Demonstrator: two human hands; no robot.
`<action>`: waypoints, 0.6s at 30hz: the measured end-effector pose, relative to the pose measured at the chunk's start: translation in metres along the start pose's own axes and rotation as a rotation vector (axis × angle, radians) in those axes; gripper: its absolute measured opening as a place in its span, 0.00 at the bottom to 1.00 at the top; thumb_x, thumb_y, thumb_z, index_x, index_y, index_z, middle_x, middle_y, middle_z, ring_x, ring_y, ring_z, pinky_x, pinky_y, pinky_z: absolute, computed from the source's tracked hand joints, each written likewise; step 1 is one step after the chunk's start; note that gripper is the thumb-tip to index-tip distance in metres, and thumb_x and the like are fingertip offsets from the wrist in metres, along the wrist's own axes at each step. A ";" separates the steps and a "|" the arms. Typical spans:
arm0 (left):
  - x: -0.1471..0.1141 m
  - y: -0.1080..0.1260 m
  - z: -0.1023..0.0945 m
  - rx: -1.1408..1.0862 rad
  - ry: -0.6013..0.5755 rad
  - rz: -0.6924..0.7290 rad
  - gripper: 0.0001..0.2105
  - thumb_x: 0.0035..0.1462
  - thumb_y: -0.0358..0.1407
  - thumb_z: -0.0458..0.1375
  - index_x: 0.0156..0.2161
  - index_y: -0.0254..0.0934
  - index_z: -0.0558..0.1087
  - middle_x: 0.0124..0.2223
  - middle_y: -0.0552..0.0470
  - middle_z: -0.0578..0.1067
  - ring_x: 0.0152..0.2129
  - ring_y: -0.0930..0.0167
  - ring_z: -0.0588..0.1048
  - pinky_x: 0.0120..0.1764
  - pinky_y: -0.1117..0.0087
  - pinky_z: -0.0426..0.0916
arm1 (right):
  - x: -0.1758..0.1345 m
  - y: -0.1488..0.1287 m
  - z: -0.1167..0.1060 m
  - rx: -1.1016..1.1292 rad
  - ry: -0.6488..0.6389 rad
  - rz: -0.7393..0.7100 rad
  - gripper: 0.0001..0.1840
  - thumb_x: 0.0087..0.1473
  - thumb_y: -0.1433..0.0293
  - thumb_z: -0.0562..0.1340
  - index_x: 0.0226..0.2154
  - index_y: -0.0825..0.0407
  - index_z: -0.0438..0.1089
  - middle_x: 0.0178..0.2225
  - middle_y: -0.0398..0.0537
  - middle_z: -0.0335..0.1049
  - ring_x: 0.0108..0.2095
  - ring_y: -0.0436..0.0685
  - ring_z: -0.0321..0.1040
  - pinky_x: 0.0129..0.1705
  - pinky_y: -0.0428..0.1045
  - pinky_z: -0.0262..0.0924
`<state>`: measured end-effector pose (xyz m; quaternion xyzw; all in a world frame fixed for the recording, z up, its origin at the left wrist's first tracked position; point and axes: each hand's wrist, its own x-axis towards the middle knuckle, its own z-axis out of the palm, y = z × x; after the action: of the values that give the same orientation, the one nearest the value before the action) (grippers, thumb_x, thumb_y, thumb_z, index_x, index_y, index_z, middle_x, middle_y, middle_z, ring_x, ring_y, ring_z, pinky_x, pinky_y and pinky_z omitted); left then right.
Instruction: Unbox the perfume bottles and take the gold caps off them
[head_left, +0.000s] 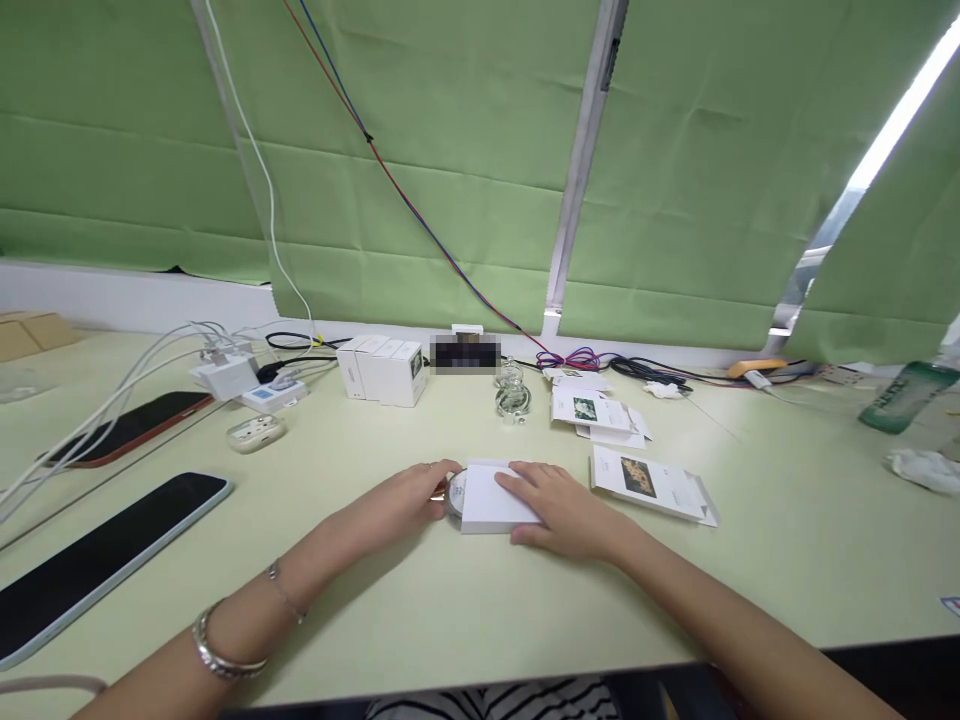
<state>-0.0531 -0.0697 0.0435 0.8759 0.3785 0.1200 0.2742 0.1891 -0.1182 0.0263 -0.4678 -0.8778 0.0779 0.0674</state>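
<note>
White box (486,505) under right hand (559,508), well inside table's near edge (450,682)

Green blinds (450,90) hanging behind a pale tabletop (450,620).
Blinds span ten to two o'clock; grey frame strip (579,170) at one o'clock; bright light through a gap (900,128) at two; white ledge (120,297) visible toward nine o'clock.
</note>
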 end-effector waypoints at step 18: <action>0.009 0.062 0.037 0.486 0.013 0.234 0.21 0.61 0.39 0.43 0.57 0.33 0.56 0.61 0.41 0.55 0.58 0.61 0.52 0.56 0.58 0.51 | -0.121 0.105 -0.008 -0.262 0.092 0.598 0.36 0.50 0.50 0.52 0.59 0.44 0.49 0.62 0.52 0.43 0.60 0.69 0.41 0.55 0.64 0.49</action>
<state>0.0059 -0.1124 0.0483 0.9530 0.2941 0.0620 0.0375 0.3431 -0.1604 0.0075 -0.7126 -0.7001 -0.0405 0.0202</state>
